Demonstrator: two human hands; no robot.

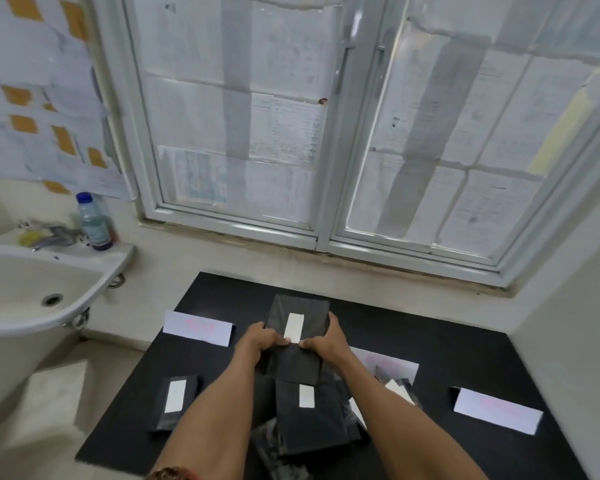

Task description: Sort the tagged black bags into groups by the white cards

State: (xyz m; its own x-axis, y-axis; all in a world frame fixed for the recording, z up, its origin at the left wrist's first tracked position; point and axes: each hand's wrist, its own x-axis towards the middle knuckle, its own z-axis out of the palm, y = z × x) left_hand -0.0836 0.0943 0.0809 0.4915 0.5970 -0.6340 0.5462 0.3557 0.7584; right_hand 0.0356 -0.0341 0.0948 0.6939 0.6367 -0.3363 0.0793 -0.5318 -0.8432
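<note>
Both hands hold one black bag (297, 320) up above the middle of the black table (447, 348), a little below the centre of the frame; the left hand (258, 337) pinches its lower left edge, the right hand (324, 339) its lower right edge, thumbs pressed onto the front close to the bottom of its white tag (293, 328); the bag stands roughly upright, tag facing the camera.

Below the hands, in the lower middle of the frame, lies a loose pile of black bags (309, 420), overlapping one another, one showing a white tag on top; a single bag (175, 403) lies apart at lower left, flat, tag upward.

Three white cards sit on the table; the left card (198, 328) is left of the hands, the middle card (388, 363) is partly hidden behind the right forearm, and the right card (497, 410) is at the lower right; each bears faint pink writing too blurred to read.

At the left edge of the frame a white sink (25, 292) carries a clear bottle (94, 221) with a blue cap; a paper-covered window (326, 116) fills the upper frame.
</note>
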